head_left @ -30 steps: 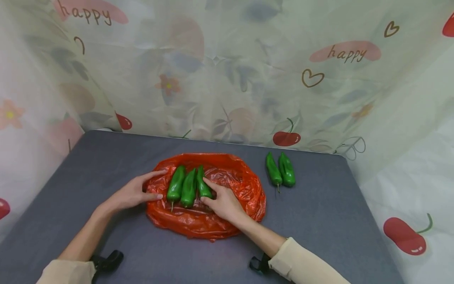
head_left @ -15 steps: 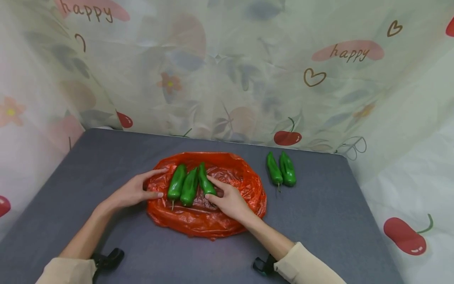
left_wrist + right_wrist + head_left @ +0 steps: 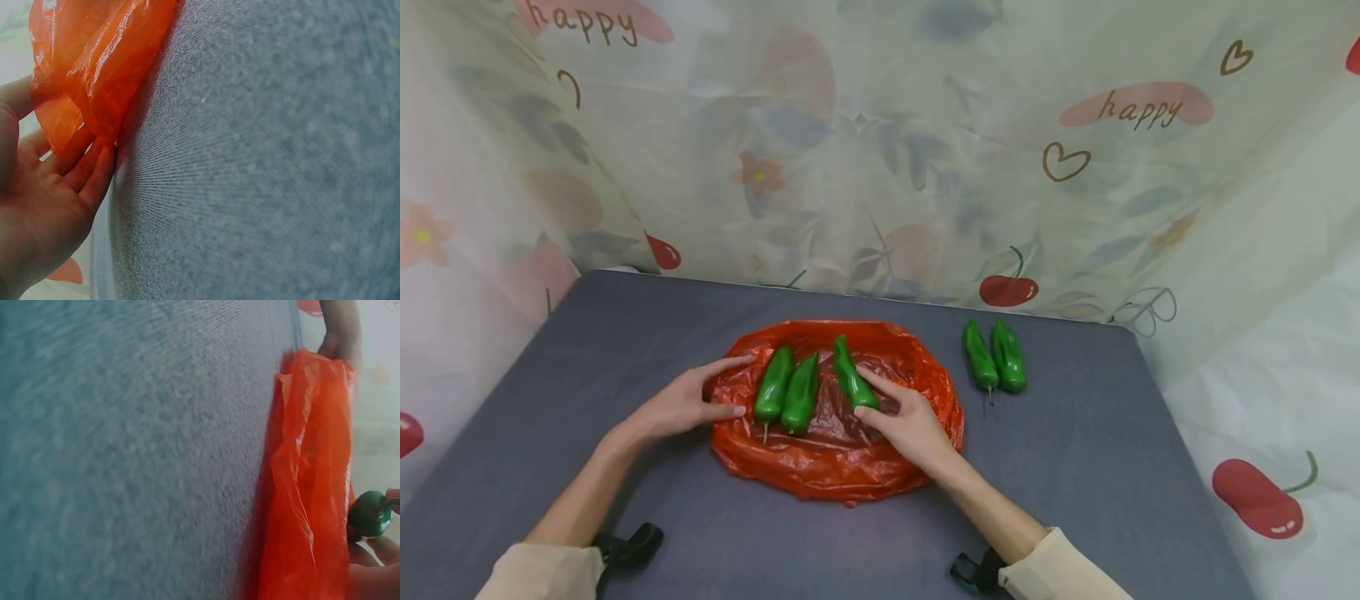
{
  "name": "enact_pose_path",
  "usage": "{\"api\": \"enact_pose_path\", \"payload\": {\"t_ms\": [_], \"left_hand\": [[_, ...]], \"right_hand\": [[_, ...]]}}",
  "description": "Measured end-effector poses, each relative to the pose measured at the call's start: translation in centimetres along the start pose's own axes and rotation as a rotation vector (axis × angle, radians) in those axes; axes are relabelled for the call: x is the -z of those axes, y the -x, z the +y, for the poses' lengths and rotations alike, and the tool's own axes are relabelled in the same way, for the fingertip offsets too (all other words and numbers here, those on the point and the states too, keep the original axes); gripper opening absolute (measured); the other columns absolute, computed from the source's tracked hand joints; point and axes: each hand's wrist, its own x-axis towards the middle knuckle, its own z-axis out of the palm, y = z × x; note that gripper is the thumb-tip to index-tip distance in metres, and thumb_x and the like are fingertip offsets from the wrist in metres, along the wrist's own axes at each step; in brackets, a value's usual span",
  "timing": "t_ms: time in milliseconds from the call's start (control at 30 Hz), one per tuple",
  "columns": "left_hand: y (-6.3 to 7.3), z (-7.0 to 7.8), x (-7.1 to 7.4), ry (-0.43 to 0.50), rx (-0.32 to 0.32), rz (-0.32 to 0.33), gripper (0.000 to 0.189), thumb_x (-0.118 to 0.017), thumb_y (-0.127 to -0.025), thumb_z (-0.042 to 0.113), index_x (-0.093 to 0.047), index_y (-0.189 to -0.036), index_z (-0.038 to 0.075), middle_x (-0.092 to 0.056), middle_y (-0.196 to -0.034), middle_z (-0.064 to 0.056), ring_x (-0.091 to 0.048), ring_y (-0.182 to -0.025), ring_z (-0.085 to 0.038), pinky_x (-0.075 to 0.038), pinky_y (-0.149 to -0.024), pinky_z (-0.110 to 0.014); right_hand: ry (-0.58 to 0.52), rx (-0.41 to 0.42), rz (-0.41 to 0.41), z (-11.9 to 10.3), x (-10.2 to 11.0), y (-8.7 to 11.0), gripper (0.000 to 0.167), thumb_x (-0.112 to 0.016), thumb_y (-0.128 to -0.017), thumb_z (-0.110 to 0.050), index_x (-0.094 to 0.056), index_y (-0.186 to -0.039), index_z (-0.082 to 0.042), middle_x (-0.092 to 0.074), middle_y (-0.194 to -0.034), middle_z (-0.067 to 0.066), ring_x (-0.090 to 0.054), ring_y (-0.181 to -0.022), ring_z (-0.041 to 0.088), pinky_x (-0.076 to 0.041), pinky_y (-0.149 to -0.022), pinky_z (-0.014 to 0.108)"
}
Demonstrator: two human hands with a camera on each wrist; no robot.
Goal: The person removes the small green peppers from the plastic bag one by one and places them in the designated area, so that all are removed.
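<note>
A red plastic bag [image 3: 820, 483] is spread on the table with its mouth wide and its rim rolled out. My left hand [image 3: 681, 404] grips the bag's left rim; in the left wrist view its fingers [image 3: 94, 169] lie along the outside of the plastic. Inside the bag, two green peppers [image 3: 801, 396] rest side by side near that hand. Between thumb and fingers my right hand [image 3: 910, 425] pinches another green pepper [image 3: 850, 371] at its thick lower end, over the bag's middle. The right wrist view shows that pepper's stem end [image 3: 369, 515] above the rim.
Two more green peppers [image 3: 1007, 358] lie together on the grey table [image 3: 1075, 450], right of the bag. A patterned curtain [image 3: 880, 167] hangs behind the table and along both sides. Black wrist straps [image 3: 628, 546] sit by the sleeves.
My right hand has drawn its pepper to the right, away from the other two in the bag, widening the gap. The left hand stays at the rim.
</note>
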Motion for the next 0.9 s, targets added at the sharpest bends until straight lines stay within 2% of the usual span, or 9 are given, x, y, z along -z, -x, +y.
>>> {"api": "enact_pose_path", "payload": {"t_ms": [133,267,400,533,767,900], "left_hand": [[0.1,0.2,0.0,0.011,0.001,-0.002,0.071,-0.074,-0.091,0.026,-0.04,-0.152,0.014,-0.043,-0.147,-0.022,-0.049,-0.123,-0.035,-0.045,-0.098,-0.051],[0.1,0.0,0.0,0.001,0.005,-0.002,0.071,-0.074,-0.091,0.026,-0.04,-0.153,0.015,-0.044,-0.147,-0.023,-0.052,-0.122,-0.034,-0.046,-0.096,-0.048],[0.0,-0.1,0.0,-0.01,0.008,-0.002,0.071,-0.074,-0.091,0.027,-0.04,-0.153,0.017,-0.045,-0.146,-0.022,-0.053,-0.121,-0.033,-0.047,-0.094,-0.044],[-0.1,-0.2,-0.2,-0.01,0.01,-0.002,0.071,-0.074,-0.091,0.028,-0.04,-0.153,0.017,-0.045,-0.146,-0.022,-0.053,-0.119,-0.033,-0.048,-0.093,-0.043],[-0.2,-0.2,-0.2,-0.012,0.003,-0.004,0.071,-0.074,-0.091,0.029,-0.041,-0.152,0.017,-0.042,-0.148,-0.022,-0.05,-0.122,-0.033,-0.045,-0.096,-0.044],[-0.1,-0.2,-0.1,-0.028,-0.003,0.006,0.071,-0.075,-0.09,0.03,-0.041,-0.152,0.018,-0.043,-0.148,-0.021,-0.049,-0.124,-0.032,-0.045,-0.096,-0.04]], "right_hand": [[-0.026,-0.002,0.019,-0.2,0.8,0.5,0.057,-0.07,-0.094,-0.015,-0.05,-0.147,-0.024,-0.065,-0.123,0.016,-0.065,-0.098,0.035,-0.053,-0.08,0.052],[-0.033,0.015,0.054,0.5,1.6,0.6,0.054,-0.073,-0.092,-0.022,-0.054,-0.143,-0.032,-0.065,-0.123,0.013,-0.065,-0.095,0.027,-0.054,-0.078,0.047],[-0.042,0.026,0.088,0.6,2.4,1.0,0.053,-0.074,-0.091,-0.022,-0.058,-0.139,-0.034,-0.064,-0.126,0.01,-0.066,-0.096,0.021,-0.055,-0.076,0.038],[-0.015,0.039,0.134,0.7,3.2,1.4,0.051,-0.075,-0.09,-0.024,-0.06,-0.137,-0.035,-0.065,-0.125,0.007,-0.066,-0.097,0.02,-0.054,-0.075,0.031],[-0.003,0.049,0.17,0.6,4.9,2.2,0.049,-0.075,-0.09,-0.032,-0.06,-0.136,-0.036,-0.068,-0.122,0.006,-0.067,-0.1,0.021,-0.055,-0.08,0.036],[0.032,0.061,0.195,0.5,5.8,2.4,0.048,-0.074,-0.09,-0.037,-0.06,-0.137,-0.036,-0.066,-0.128,0.002,-0.066,-0.103,0.018,-0.054,-0.08,0.031]]}}
